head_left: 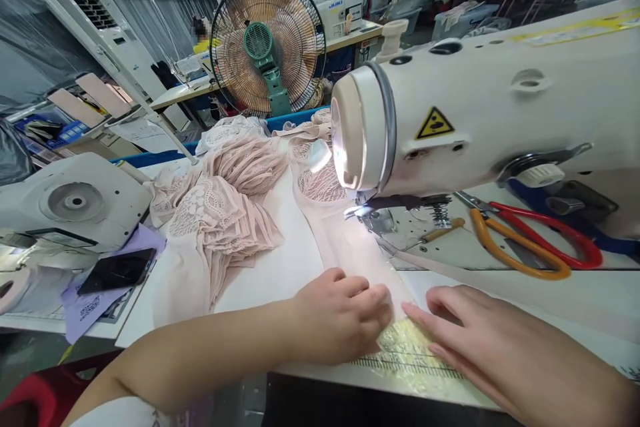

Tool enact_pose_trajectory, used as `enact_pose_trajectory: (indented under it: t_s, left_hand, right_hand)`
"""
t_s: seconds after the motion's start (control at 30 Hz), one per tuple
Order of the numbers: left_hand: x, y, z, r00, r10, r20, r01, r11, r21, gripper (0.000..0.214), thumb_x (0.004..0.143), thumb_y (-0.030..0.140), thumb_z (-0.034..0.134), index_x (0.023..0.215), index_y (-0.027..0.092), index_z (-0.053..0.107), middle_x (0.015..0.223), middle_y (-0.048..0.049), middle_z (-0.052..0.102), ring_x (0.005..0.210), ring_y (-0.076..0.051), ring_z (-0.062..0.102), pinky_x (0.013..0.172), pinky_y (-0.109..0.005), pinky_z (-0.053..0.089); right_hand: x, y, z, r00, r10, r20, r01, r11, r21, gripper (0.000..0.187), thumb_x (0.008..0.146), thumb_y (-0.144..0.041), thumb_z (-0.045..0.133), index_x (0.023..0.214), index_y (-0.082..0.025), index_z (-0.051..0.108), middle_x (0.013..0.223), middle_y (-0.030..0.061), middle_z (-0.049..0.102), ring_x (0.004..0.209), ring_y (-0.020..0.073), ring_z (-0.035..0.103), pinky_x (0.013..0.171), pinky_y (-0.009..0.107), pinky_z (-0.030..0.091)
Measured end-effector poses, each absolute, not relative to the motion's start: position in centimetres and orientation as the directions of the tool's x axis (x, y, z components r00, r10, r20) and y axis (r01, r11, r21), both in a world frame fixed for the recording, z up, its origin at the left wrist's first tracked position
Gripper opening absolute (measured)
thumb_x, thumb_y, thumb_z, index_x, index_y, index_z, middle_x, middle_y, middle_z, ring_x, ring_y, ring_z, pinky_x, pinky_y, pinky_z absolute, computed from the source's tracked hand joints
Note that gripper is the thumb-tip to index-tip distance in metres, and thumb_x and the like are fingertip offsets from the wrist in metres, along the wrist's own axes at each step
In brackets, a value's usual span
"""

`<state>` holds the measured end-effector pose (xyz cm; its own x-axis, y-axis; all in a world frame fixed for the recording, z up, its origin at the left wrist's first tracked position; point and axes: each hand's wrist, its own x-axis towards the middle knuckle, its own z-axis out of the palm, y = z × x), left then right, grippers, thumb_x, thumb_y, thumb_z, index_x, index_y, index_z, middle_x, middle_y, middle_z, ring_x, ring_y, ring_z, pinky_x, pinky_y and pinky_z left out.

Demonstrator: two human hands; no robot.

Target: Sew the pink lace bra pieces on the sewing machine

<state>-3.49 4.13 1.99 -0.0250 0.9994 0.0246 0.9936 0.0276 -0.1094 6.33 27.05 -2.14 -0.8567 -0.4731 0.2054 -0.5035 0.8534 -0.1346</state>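
A pale pink garment piece with lace (345,240) runs from under the sewing machine's needle area toward the table's front edge. My left hand (345,317) is closed at the near left part of this fabric, its fingers curled in on the edge; the fingertips are partly hidden. My right hand (480,340) lies to the right, fingers stretched out, with the fingertips touching the fabric's right edge. Beneath both hands, a yellow measuring tape (415,353) is fixed along the table edge. The sewing machine head (425,113) stands over the fabric with its lamp lit.
A stack of pink lace pieces (225,213) lies to the left on the white table. Scissors (530,233) with orange and red handles rest on the machine bed. A phone (117,271) lies on purple paper near another machine (75,200). A large fan (267,47) stands behind.
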Motion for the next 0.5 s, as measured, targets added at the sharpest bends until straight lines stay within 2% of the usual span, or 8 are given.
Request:
enact_pose_trajectory:
  t_s: [0.07, 0.23, 0.33, 0.5]
  left_hand:
    - [-4.2, 3.9, 1.9, -0.011, 0.999, 0.035, 0.993, 0.015, -0.116, 0.043, 0.095, 0.039, 0.037, 0.123, 0.011, 0.054, 0.133, -0.0109, 0.052, 0.100, -0.021, 0.052, 0.074, -0.034, 0.043]
    - [-5.6, 3.5, 2.0, 0.013, 0.999, 0.034, 0.995, -0.010, -0.096, 0.042, 0.096, 0.038, 0.036, 0.126, 0.013, 0.053, 0.136, -0.0085, 0.050, 0.105, -0.021, 0.050, 0.080, -0.035, 0.042]
    - [-6.5, 3.4, 2.0, 0.016, 0.999, 0.038, 0.997, -0.013, -0.081, 0.041, 0.096, 0.037, 0.036, 0.126, 0.014, 0.053, 0.137, -0.0080, 0.050, 0.107, -0.021, 0.050, 0.084, -0.035, 0.042]
    - [-7.9, 3.3, 1.5, 0.029, 0.997, 0.075, 0.997, -0.024, -0.075, 0.040, 0.097, 0.036, 0.035, 0.125, 0.015, 0.054, 0.136, -0.0072, 0.051, 0.107, -0.021, 0.050, 0.088, -0.035, 0.041]
  right_hand:
    - [5.9, 27.0, -2.0, -0.846, -0.493, 0.202, -0.522, 0.845, -0.120, 0.014, 0.091, -0.022, 0.044, 0.097, -0.023, 0.057, 0.079, 0.0023, 0.049, 0.062, 0.0178, 0.053, 0.052, 0.027, 0.035]
    - [5.2, 26.1, -1.0, -0.893, -0.418, 0.168, -0.435, 0.897, -0.079, 0.022, 0.091, -0.018, 0.040, 0.098, -0.022, 0.060, 0.078, 0.0028, 0.046, 0.066, 0.0200, 0.049, 0.055, 0.028, 0.032]
    - [4.8, 25.9, -0.6, -0.895, -0.428, 0.125, -0.436, 0.899, -0.044, 0.024, 0.092, -0.018, 0.039, 0.099, -0.021, 0.061, 0.075, 0.0022, 0.044, 0.063, 0.0188, 0.046, 0.053, 0.028, 0.028]
    - [3.8, 26.3, -1.4, -0.882, -0.434, 0.180, -0.443, 0.896, -0.009, 0.027, 0.093, -0.025, 0.042, 0.111, -0.022, 0.062, 0.073, 0.0020, 0.046, 0.058, 0.0183, 0.046, 0.051, 0.027, 0.024]
